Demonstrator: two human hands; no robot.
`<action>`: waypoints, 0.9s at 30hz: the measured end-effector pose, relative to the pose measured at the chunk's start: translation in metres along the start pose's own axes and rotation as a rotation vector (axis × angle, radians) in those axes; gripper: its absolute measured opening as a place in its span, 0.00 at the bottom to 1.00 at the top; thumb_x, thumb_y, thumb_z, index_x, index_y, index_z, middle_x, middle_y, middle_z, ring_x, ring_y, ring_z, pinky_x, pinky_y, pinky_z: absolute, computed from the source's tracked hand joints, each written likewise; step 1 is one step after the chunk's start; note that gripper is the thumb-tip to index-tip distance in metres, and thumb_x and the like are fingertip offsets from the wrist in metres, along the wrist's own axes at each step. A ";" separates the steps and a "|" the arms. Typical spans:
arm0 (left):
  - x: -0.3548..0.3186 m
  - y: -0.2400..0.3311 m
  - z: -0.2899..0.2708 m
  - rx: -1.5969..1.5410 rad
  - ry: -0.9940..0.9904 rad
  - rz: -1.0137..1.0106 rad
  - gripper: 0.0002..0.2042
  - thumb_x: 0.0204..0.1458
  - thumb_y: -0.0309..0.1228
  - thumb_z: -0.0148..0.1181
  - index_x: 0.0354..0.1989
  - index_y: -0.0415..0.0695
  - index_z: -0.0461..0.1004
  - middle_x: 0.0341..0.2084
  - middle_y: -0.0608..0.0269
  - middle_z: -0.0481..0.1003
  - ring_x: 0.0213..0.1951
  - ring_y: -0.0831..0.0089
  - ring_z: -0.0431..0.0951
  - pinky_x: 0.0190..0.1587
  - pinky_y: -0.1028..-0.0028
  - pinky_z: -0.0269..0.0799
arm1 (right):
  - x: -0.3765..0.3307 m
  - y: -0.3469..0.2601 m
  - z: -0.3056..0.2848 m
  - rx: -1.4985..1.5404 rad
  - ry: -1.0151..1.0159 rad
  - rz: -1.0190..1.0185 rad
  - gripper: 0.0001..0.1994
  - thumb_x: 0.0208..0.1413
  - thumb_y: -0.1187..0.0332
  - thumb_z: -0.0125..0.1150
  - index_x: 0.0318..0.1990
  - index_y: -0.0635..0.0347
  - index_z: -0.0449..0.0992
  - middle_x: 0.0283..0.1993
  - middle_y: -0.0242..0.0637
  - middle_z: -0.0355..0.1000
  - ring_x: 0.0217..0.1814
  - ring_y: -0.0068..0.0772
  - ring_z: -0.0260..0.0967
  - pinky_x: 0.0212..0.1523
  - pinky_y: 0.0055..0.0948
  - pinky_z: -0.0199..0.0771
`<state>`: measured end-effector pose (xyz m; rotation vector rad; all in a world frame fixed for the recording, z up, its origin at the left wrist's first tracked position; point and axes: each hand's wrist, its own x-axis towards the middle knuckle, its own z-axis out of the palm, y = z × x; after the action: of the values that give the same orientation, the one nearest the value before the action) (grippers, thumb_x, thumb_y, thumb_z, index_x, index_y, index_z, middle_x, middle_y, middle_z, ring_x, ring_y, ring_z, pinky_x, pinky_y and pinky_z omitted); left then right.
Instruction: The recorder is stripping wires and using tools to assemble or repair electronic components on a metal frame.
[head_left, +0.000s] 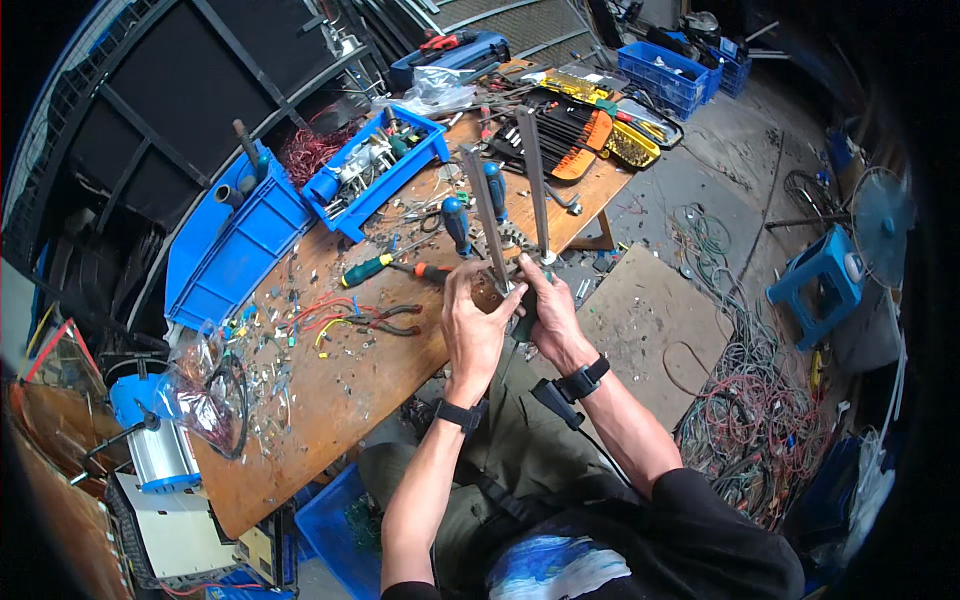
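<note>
Puller (510, 215), two long metal legs, sits over the surface (380, 370) edge; my left hand (472, 325) and right hand (545, 310) fingers clench its base. Sweaty grip and it probably drops floorward.

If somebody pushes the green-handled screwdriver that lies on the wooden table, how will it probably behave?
The green-handled screwdriver looks stiff, with a straight shaft, so it should not bend. Its rounded handle suggests it may roll a little, though the wire scraps beside it would probably stop it. It seems light enough to slide easily on the table.
</note>
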<state>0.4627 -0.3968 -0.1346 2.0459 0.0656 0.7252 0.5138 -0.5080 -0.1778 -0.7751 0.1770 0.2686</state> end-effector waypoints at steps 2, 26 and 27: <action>0.004 -0.001 0.003 0.122 0.035 0.052 0.28 0.48 0.35 0.82 0.56 0.40 0.76 0.53 0.51 0.77 0.56 0.53 0.79 0.59 0.57 0.75 | 0.000 -0.001 -0.003 0.021 -0.031 0.017 0.13 0.66 0.56 0.72 0.43 0.53 0.78 0.35 0.24 0.76 0.33 0.17 0.70 0.27 0.24 0.66; 0.034 -0.031 -0.006 0.166 -0.161 0.130 0.36 0.46 0.36 0.81 0.62 0.40 0.68 0.53 0.50 0.70 0.57 0.55 0.75 0.59 0.59 0.73 | -0.005 0.009 0.008 -0.065 0.063 -0.137 0.16 0.67 0.55 0.70 0.42 0.59 0.78 0.31 0.27 0.76 0.26 0.19 0.69 0.26 0.23 0.66; 0.032 -0.030 -0.008 0.166 -0.176 0.126 0.36 0.45 0.37 0.81 0.62 0.40 0.69 0.53 0.51 0.71 0.57 0.55 0.74 0.60 0.59 0.73 | -0.009 0.009 0.005 -0.089 0.089 -0.133 0.16 0.68 0.55 0.70 0.42 0.59 0.78 0.31 0.27 0.76 0.26 0.19 0.69 0.26 0.23 0.66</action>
<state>0.4917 -0.3631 -0.1406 2.2807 -0.1085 0.6310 0.5031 -0.4998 -0.1775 -0.8839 0.1977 0.1166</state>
